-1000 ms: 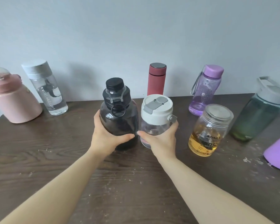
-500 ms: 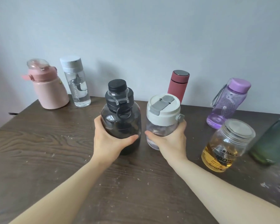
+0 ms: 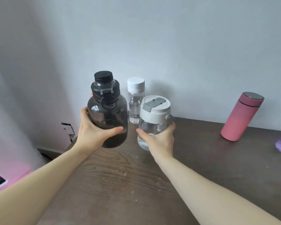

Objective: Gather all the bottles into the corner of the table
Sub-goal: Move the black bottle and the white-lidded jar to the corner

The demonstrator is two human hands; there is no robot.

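Over the wooden table (image 3: 201,159), each grip grasps one: dark bottle (image 3: 107,120), clear bottle (image 3: 152,125).

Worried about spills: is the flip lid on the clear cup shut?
Shut. The grey flap lies flat on the clear cup in the right hand.

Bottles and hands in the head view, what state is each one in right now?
Black bottle: capped, upright, gripped by left hand.
Clear cup: lid shut, gripped by right hand.
White-capped bottle: capped, standing by wall.
Pink flask: closed, standing.
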